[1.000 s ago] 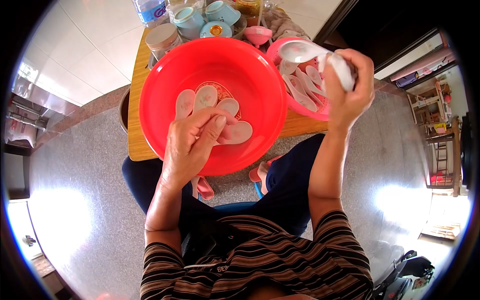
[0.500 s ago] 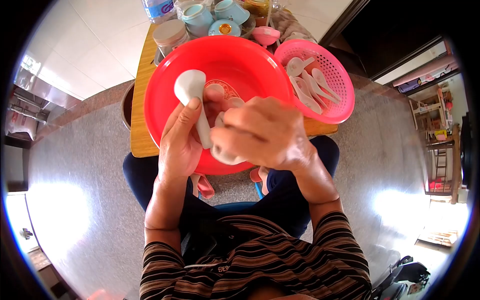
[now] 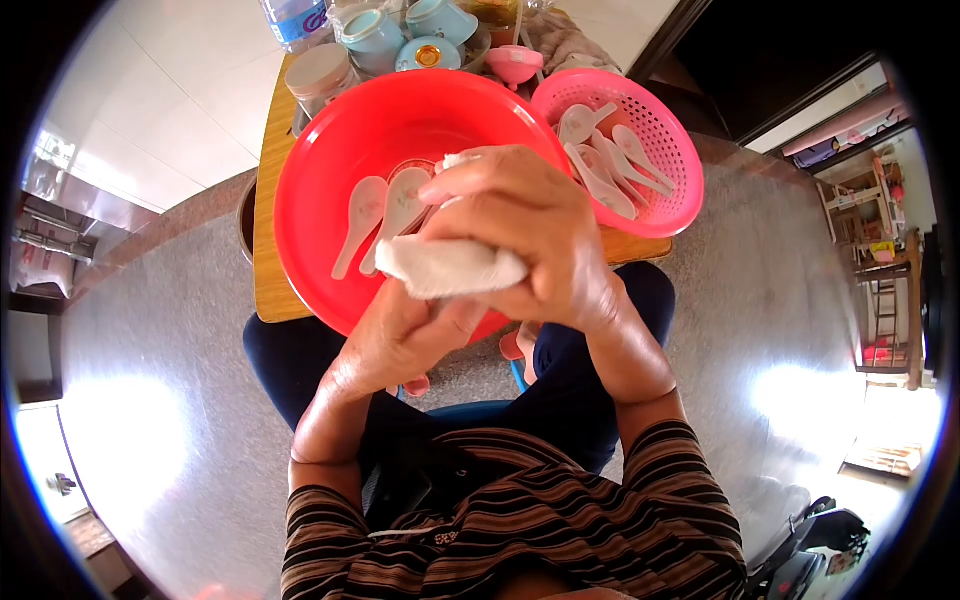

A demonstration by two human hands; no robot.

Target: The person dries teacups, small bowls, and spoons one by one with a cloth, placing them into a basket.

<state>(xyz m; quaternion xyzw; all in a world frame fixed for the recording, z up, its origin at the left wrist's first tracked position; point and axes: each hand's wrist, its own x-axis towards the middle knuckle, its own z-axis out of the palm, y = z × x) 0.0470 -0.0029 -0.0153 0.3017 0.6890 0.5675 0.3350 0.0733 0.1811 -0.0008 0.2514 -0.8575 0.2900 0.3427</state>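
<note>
A white cloth (image 3: 450, 268) is wrapped in my right hand (image 3: 525, 225), whose fingers curl over it above the red basin (image 3: 300, 255). My left hand (image 3: 405, 340) is closed just below the cloth, most of its fingers covered. The white soup spoon it grips is almost wholly hidden behind the cloth and my right hand. Inside the basin, two white soup spoons (image 3: 362, 215) with a faint pattern lie side by side, handles toward me. Part of a patterned dish shows behind them.
Right of the basin, a pink colander (image 3: 680, 150) holds several white spoons (image 3: 622, 165). Light blue cups (image 3: 372, 38), a blue lid (image 3: 428, 54), a lidded jar (image 3: 320, 75), a pink bowl (image 3: 515, 65) and a plastic bottle (image 3: 295, 20) crowd the wooden table's (image 3: 268, 230) far end.
My left hand has turned and dropped lower, and its spoon has gone out of sight under the cloth. My right hand has brought the cloth over it. The spoons in the basin are now uncovered.
</note>
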